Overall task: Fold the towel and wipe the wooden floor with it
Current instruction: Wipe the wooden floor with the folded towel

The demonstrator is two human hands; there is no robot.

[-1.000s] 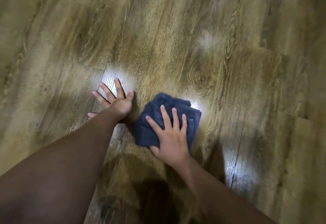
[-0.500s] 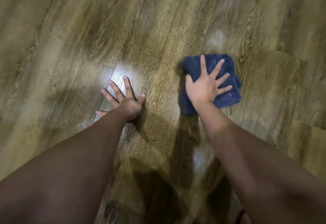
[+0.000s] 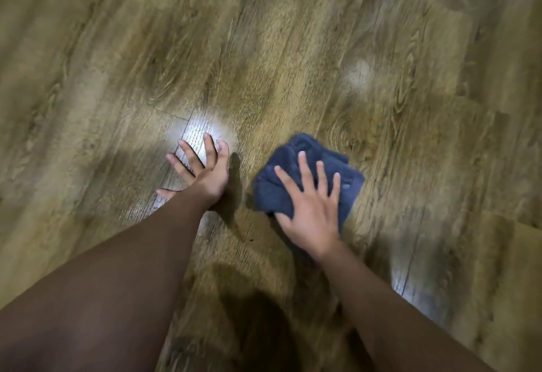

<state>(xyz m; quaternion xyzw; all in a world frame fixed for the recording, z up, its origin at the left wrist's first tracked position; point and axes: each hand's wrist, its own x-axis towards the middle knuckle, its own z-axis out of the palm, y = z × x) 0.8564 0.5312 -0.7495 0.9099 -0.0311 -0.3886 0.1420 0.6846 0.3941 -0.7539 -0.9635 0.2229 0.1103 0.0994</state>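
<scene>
- A head-worn camera looks down at a wooden floor with brown, grained planks and a few pale patches of glare.
- The towel, dark blue, lies bunched into a thick folded pad on the floor, a little to the 4 o'clock side of the frame centre.
- The right hand lies flat on top of the towel, fingers straight and spread towards 12 o'clock, pressing it onto the boards without curling round it.
- The left hand rests palm down on the bare floor at 9 o'clock of the towel, near it but not touching, fingers straight and splayed; it seems to prop the body.
- Progress, as a judgement: folding looks finished, since the cloth is a compact pad, and wiping is under way.
- What is left: how much floor is already wiped cannot be told; no clear wet or clean track shows.
</scene>
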